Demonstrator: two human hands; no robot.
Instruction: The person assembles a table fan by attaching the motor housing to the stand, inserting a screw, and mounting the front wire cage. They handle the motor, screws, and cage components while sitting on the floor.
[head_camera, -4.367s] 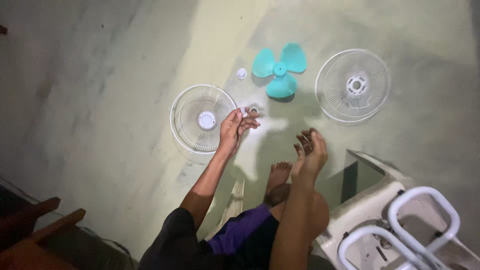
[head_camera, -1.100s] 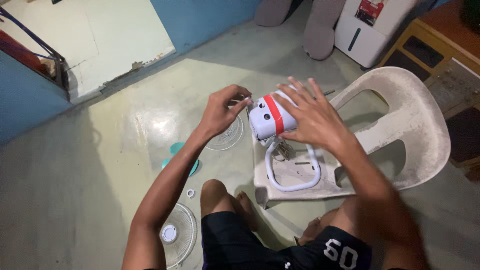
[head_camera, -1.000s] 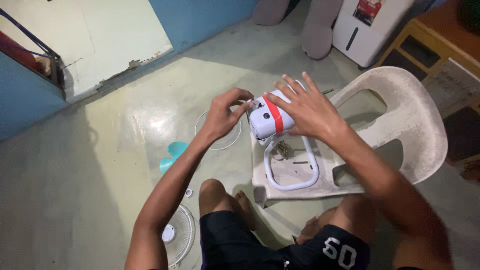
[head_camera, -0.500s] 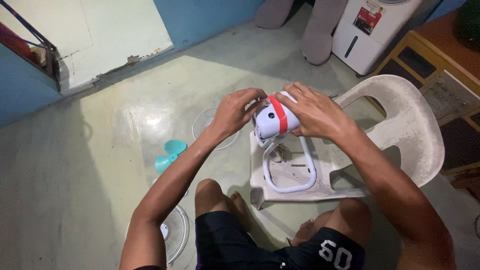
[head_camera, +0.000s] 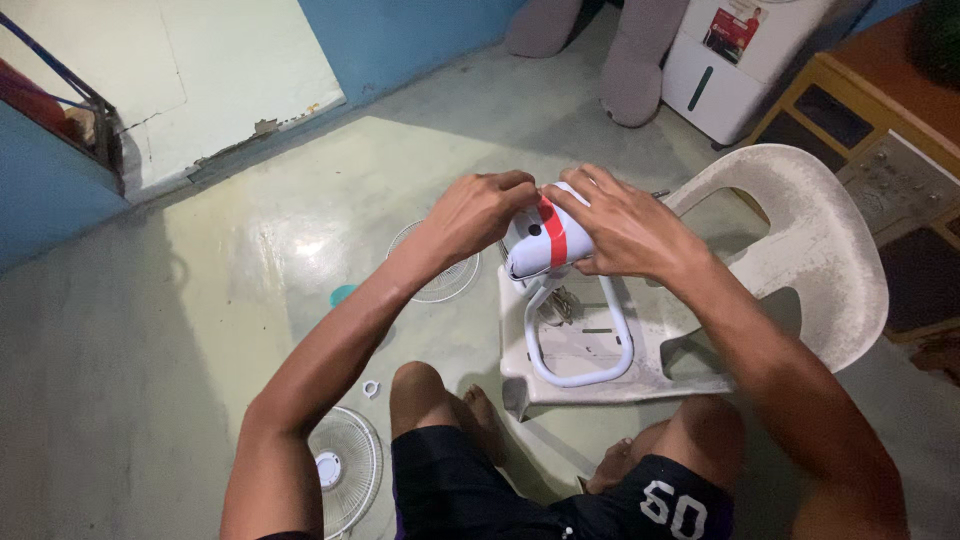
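Observation:
A white fan motor housing (head_camera: 540, 245) with a red tape band stands on its white tube base (head_camera: 578, 350), which rests on the seat of a white plastic chair (head_camera: 800, 250). My right hand (head_camera: 625, 228) grips the housing from the right. At the front end of the housing my left hand (head_camera: 478, 210) has its fingers closed; what they pinch is hidden.
A white fan grille (head_camera: 445, 275) lies on the floor behind my left arm, another grille (head_camera: 345, 480) near my left knee. A small white ring (head_camera: 371, 388) and a bit of teal fan blade (head_camera: 342, 295) lie between them. A wooden cabinet (head_camera: 880, 110) and white appliance (head_camera: 715, 50) stand at the back right.
I turned from the floor parts to the chair. My left hand moved onto the housing's front end and closed there; my right hand settled its grip on the housing.

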